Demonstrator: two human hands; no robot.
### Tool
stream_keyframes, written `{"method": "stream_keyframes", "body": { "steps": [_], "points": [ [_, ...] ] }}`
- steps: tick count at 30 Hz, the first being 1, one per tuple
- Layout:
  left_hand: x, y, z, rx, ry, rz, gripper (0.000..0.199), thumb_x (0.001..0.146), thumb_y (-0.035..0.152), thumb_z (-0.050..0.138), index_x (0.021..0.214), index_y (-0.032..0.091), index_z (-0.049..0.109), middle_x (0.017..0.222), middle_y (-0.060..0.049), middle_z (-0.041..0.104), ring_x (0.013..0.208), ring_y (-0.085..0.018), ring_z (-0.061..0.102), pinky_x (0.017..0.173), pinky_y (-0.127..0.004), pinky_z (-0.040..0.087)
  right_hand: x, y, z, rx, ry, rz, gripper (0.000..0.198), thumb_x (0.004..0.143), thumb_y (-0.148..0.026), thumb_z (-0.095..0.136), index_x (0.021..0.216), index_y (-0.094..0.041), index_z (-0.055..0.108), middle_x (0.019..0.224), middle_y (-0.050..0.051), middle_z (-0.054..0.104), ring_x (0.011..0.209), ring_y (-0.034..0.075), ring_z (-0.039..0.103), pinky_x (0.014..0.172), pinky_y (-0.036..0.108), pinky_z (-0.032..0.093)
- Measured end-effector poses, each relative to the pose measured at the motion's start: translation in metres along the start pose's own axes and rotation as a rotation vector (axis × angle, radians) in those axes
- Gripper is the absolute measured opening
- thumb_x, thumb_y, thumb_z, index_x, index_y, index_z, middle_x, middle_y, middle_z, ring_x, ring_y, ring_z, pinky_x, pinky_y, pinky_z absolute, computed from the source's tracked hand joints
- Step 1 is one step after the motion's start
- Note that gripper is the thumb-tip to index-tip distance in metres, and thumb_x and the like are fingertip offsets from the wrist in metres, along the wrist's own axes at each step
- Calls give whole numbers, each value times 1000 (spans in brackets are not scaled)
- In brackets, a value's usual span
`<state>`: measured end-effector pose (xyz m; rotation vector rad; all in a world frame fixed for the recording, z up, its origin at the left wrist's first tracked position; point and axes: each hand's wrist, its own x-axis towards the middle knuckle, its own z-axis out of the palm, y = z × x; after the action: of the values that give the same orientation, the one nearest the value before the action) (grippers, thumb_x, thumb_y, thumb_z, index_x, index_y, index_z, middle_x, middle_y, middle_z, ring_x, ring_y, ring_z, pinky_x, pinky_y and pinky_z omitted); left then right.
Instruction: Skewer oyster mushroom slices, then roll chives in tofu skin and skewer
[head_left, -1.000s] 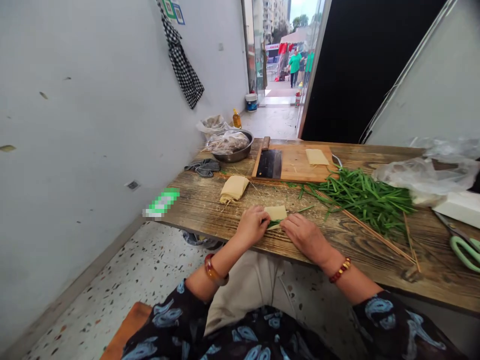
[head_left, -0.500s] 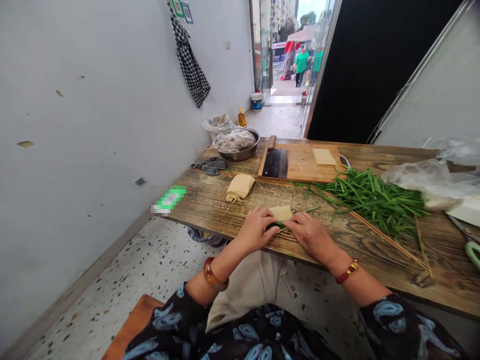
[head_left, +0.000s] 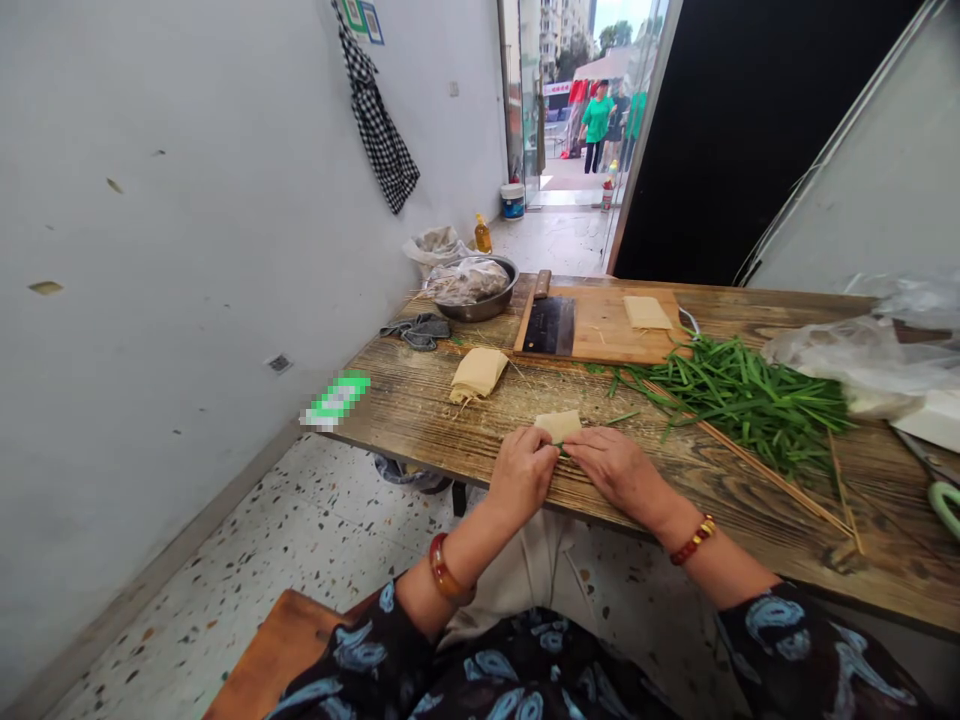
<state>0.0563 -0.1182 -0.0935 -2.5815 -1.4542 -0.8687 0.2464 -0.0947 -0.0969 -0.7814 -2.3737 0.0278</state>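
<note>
A small pale-yellow tofu sheet (head_left: 559, 424) lies near the front edge of the table, its near edge rolled over some green chives. My left hand (head_left: 523, 466) pinches the left end of the roll, thumb and fingers together. At the other end, my right hand (head_left: 613, 466) presses its fingertips on the roll. The fingers hide most of the chives inside. Up and to the left sits a stack of tofu sheets (head_left: 478, 374). A pile of cut chives (head_left: 757, 395) spreads to the right of my right hand.
Behind are a wooden cutting board (head_left: 604, 335) with a cleaver (head_left: 550, 325) and more tofu sheets (head_left: 646, 312). A metal bowl (head_left: 491, 306) holds a bagged item. Thin sticks (head_left: 765, 468), plastic bags (head_left: 832, 360) and green-handled scissors (head_left: 943, 500) lie right. A grey cloth (head_left: 417, 331) lies left.
My left hand has turned and its thumb has drawn in against the fingers. The near edge of the sheet is rolled further over the chives, which show less. My right hand has barely shifted.
</note>
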Motion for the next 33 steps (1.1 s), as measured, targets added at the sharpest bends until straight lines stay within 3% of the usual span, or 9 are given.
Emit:
{"method": "stream_keyframes", "body": {
  "steps": [3,8,14,21,26,33],
  "points": [
    [-1,-1,0,-21,34,13,16,89,21,49,83,19,64,105,-8,63,96,-21,54,83,-37,46,2,-2,-3,-17,-19,12,20,93,-15,49,98,-17,68,98,10,71,94,20,62,85,37,50],
    [-3,-2,0,-37,-26,76,20,92,17,43,89,18,63,93,-7,64,85,-18,53,79,-33,47,3,-7,-9,-109,-91,28,17,93,-16,50,95,-17,68,93,8,70,87,20,60,79,35,47],
    [-1,3,-4,21,-51,93,20,92,19,42,88,18,62,93,-6,64,85,-18,52,78,-34,45,3,-9,-10,-145,-95,45,15,92,-17,52,93,-18,67,89,6,69,82,20,58,76,34,46],
    [0,5,-6,56,1,83,19,92,21,44,85,19,62,91,-4,65,89,-19,52,81,-36,41,3,-8,-9,-137,-18,-36,17,92,-13,51,98,-15,68,106,10,69,99,22,58,89,38,44],
    [-2,3,-4,31,-11,98,21,92,19,42,86,18,62,90,-6,63,84,-18,51,79,-35,42,3,-9,-9,-143,-56,-31,17,93,-15,51,96,-16,67,97,8,70,90,21,59,82,36,45],
    [-3,3,-4,22,-24,82,21,92,19,42,85,19,63,92,-6,63,85,-19,51,79,-35,42,2,-10,-12,-151,-81,-26,19,94,-16,49,96,-18,68,100,8,70,91,21,58,79,36,43]
  ]
}}
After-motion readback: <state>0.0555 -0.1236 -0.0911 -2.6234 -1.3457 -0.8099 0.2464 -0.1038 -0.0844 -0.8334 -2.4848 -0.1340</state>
